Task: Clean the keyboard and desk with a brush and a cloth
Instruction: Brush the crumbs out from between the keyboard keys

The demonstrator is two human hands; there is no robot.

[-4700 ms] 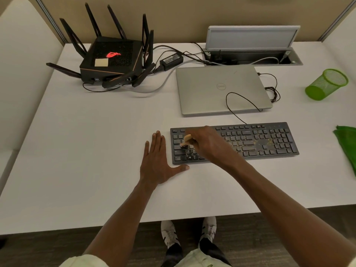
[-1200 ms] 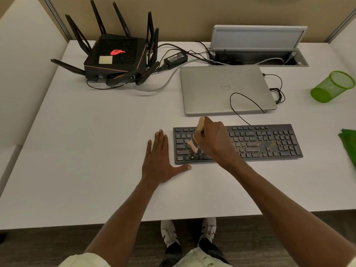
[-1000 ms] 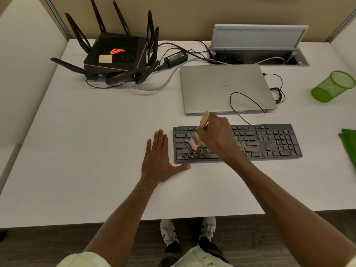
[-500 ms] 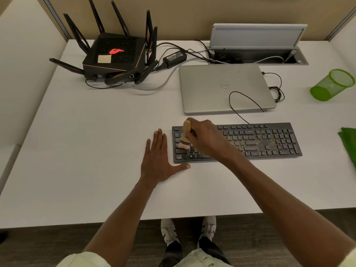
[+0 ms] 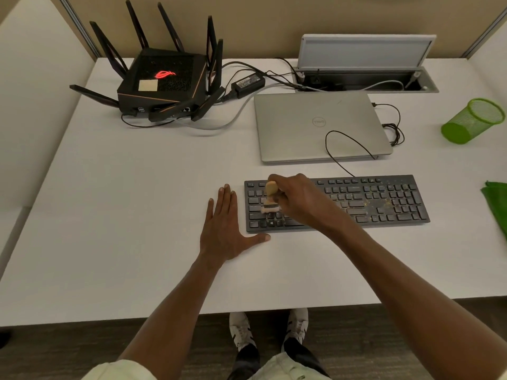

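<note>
Head view shows us mid-brushing: our right hand (image 5: 299, 200) clamps the wooden brush (image 5: 271, 200) over the keyboard (image 5: 384, 200)'s left keys, left hand (image 5: 226, 231) flat with fingers together beside it; next, we judge, the speckled right keys, cloth (image 5: 498, 207) lying beyond.

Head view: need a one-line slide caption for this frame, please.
Right hand sweeps a wooden-handled brush over the left keys of a crumb-speckled keyboard while the left hand rests flat on the desk.

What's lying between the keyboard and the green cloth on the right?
Nothing: the head view shows bare desk between the keyboard and the green cloth.
</note>
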